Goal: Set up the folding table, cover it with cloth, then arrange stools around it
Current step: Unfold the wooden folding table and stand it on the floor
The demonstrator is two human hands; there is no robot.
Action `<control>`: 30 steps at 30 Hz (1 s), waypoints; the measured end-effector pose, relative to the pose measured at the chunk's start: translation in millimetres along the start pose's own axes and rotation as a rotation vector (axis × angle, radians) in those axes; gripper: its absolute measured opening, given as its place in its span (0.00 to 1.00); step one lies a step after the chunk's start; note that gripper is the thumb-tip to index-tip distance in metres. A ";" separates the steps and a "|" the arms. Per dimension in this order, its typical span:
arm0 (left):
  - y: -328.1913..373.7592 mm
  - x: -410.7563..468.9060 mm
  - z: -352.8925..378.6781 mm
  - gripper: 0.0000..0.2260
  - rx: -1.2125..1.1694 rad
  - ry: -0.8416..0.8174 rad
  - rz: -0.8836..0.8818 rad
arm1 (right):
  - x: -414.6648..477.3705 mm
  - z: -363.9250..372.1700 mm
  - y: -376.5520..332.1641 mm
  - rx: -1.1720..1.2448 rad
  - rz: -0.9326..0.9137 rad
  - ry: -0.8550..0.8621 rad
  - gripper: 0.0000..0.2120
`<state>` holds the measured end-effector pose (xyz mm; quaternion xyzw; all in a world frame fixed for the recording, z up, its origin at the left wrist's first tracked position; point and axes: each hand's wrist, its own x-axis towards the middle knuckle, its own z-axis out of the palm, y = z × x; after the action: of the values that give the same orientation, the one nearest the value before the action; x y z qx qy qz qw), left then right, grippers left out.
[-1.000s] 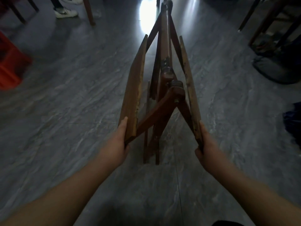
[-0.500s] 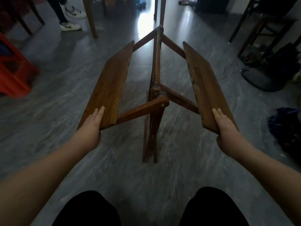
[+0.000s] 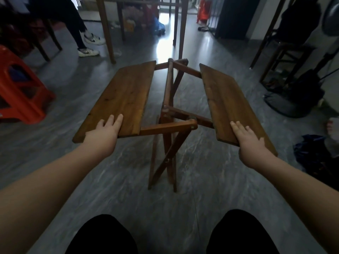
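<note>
Left hand (image 3: 105, 132) and right hand (image 3: 250, 143) gripping folding table (image 3: 126, 96) leaves, now spread wider, flatter than before

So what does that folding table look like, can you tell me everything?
The folding table is dark brown wood, half unfolded. Two flat slatted panels spread apart, a gap between them showing crossed legs standing on the grey floor. The left hand and right hand each rest on a panel's near end.
</note>
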<state>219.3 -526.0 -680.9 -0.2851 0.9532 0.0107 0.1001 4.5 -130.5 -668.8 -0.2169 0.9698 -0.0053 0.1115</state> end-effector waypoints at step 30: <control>24.4 -26.3 -105.4 0.37 0.396 0.041 -0.067 | -2.7 -102.8 -111.0 -0.388 -0.146 0.080 0.49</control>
<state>208.0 -499.5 -573.3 -0.2917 0.9285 -0.1860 0.1350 31.0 -233.8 -561.5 -0.3034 0.9380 0.1651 0.0285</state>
